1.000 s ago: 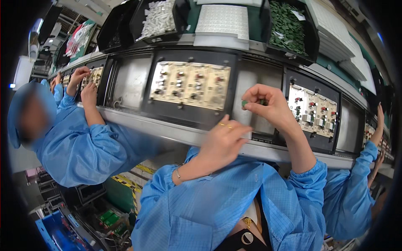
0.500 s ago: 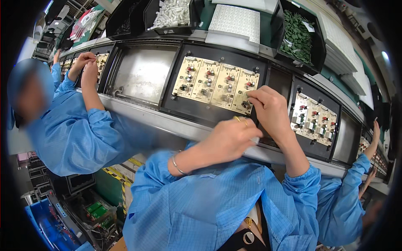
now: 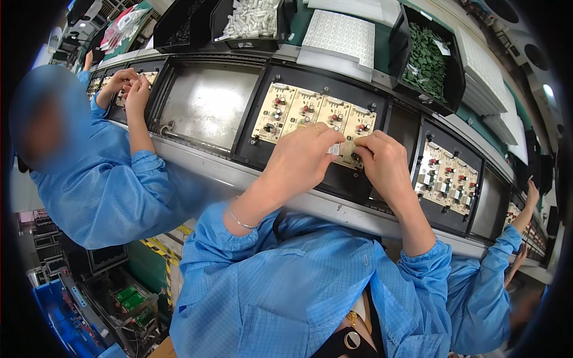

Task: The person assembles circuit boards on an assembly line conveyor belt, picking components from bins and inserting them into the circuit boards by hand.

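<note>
My left hand (image 3: 304,152) is closed in a pinch on a small white block-shaped component (image 3: 335,148), held over the lower part of the tan circuit boards (image 3: 280,106). These boards sit side by side in a black carrier frame (image 3: 250,138) and bear red, black and silver parts. At the rightmost board's lower edge, my right hand (image 3: 385,161) has thumb and fingers pressed together, beside a small dark part. Whatever lies between those fingertips is hidden. The left hand covers the lower middle of the boards.
Behind the line stand black bins of white parts (image 3: 253,19) and green parts (image 3: 427,65), with a white foam tray (image 3: 338,39) between them. Another carrier with boards (image 3: 447,173) lies to the right. A co-worker in a blue smock (image 3: 113,179) works at the left; another person's sleeve (image 3: 486,286) is at the right.
My left hand has risen from the near rail to the boards, bringing the white component with it. The right hand has shifted slightly down and stays by the rightmost board.
</note>
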Motion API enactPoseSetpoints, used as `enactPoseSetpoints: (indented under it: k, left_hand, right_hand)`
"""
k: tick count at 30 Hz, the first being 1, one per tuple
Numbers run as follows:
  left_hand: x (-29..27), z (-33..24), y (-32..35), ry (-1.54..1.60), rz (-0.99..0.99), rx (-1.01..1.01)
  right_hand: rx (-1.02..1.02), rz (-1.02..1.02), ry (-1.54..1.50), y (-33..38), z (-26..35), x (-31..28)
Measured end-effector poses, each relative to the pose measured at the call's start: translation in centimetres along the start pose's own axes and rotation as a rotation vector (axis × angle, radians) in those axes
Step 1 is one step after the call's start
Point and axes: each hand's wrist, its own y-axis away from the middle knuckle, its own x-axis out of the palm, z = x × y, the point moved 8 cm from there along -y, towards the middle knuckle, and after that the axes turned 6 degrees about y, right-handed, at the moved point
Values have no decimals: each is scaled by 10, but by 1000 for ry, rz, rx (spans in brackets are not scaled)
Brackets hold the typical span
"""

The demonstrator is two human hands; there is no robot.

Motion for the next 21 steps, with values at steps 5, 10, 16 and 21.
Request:
enactPoseSetpoints:
  k: [5, 10, 16, 21]
  left_hand:
    - [12, -5, -13, -61, 26, 20]
    - [34, 3, -22, -138, 69, 31]
    - [41, 3, -27, -160, 99, 95]
    - [45, 9, -24, -168, 167, 27]
  right_hand:
    - [270, 76, -506, -11, -39, 3]
    - [563, 61, -1159, -7, -73, 2]
    - [651, 2, -1601, -3, -80, 11]
    - [611, 66, -1626, -7, -63, 16]
